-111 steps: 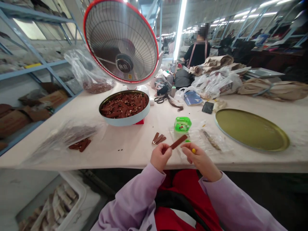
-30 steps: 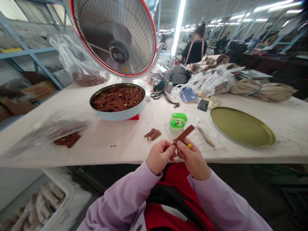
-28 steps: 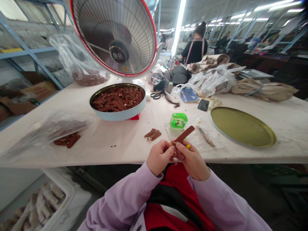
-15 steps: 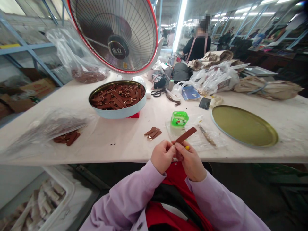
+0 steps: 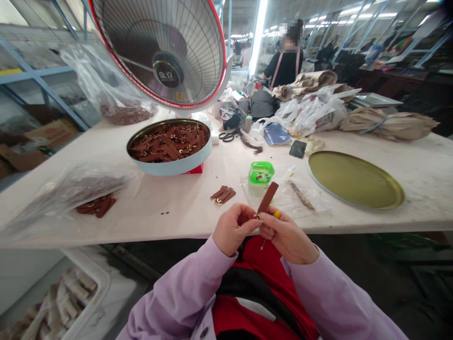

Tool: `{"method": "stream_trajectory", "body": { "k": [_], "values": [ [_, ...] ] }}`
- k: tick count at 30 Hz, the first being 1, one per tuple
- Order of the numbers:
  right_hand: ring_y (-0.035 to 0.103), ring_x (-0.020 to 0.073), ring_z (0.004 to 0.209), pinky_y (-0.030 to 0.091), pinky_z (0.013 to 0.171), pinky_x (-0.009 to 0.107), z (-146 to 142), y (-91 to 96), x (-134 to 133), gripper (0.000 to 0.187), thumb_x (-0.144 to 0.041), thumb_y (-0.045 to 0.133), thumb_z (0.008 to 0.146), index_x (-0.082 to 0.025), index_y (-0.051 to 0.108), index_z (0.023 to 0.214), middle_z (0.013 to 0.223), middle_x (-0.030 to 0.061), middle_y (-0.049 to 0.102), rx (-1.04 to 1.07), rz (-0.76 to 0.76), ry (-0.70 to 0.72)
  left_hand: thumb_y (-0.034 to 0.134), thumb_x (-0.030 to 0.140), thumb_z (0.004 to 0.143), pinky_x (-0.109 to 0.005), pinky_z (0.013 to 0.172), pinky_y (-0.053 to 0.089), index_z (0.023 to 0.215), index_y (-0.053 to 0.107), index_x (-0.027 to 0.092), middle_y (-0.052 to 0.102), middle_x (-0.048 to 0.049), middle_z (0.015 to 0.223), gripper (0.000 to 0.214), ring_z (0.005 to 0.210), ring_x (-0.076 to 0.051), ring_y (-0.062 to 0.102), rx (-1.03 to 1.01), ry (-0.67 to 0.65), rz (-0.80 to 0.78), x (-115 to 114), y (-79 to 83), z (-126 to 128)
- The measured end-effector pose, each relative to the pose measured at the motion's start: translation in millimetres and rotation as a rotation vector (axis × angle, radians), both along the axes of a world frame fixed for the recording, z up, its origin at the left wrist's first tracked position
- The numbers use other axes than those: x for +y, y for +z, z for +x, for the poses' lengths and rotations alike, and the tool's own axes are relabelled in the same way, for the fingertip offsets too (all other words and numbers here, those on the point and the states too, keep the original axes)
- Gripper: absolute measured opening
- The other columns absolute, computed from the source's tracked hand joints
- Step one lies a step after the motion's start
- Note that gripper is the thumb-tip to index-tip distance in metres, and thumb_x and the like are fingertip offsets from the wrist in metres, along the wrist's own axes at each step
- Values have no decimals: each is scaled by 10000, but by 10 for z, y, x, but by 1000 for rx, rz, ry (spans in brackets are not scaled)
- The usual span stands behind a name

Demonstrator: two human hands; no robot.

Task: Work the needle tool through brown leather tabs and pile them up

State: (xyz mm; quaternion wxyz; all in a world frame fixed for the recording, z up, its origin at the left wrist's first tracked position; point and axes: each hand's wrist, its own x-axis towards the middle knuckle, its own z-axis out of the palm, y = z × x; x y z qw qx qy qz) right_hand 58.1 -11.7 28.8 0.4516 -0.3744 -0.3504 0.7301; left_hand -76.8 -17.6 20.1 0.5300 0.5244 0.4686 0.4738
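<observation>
Near the table's front edge, my left hand (image 5: 233, 228) pinches the lower, metal-fitted end of a brown leather strap (image 5: 268, 196). The strap points up and slightly right. My right hand (image 5: 290, 238) meets it there, fingers closed around a small yellow-handled tool (image 5: 277, 214). A thin metal shaft pokes out below that hand; the tool's tip type is too small to tell. The fingers partly hide the metal fitting. Just beyond my hands lie several brown straps with metal hooks (image 5: 222, 194) and a green plastic box (image 5: 261, 173).
A round tin (image 5: 173, 165) full of similar straps stands left, with a fan (image 5: 166, 56) behind it. A golden tin lid (image 5: 356, 182) lies right. Clear plastic bags (image 5: 67, 189), scissors (image 5: 227, 137), a phone (image 5: 297, 149) and wrapped bundles (image 5: 389, 123) lie about. A person works beyond.
The strap has turned more upright in my fingers. My right hand has shifted slightly right and tilted, so more of the tool's shaft shows below. The view has moved slightly.
</observation>
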Motion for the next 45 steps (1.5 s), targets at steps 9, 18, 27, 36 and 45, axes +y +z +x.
{"method": "stream_trajectory", "body": {
  "k": [9,18,27,36,45],
  "values": [
    [240,48,435,201,405,187,-69,27,-64,160,-280,673,669,-193,549,719,525,-75,391,98,-40,-22,713,415,593,-226,525,431,683,478,163,544,32,585,357,516,-84,512,-219,-60,-78,-28,-40,30],
    [344,66,475,294,440,192,-137,-65,-98,61,-242,663,688,-219,606,689,548,-54,467,131,88,-254,677,410,625,-232,512,445,645,432,178,545,43,510,338,472,-84,523,-386,44,-139,-50,51,196],
    [500,118,584,417,539,251,-16,-211,-57,136,-336,639,727,-208,640,774,660,-7,594,-225,309,-248,654,338,646,-190,483,378,633,449,164,512,48,502,269,466,-59,466,-301,154,-163,-43,84,219],
    [278,50,405,242,369,191,30,-68,29,219,-366,639,704,-184,522,669,483,-78,391,-68,99,-69,703,391,625,-179,466,385,671,472,146,574,30,584,340,459,-56,512,-528,-164,-297,-14,41,92],
    [434,99,481,355,452,232,66,-147,56,179,-270,553,765,-188,512,611,520,-34,498,-726,567,-236,696,408,604,-170,448,381,639,454,149,536,47,505,356,429,-53,500,-306,36,-276,25,-20,154]
  ]
}}
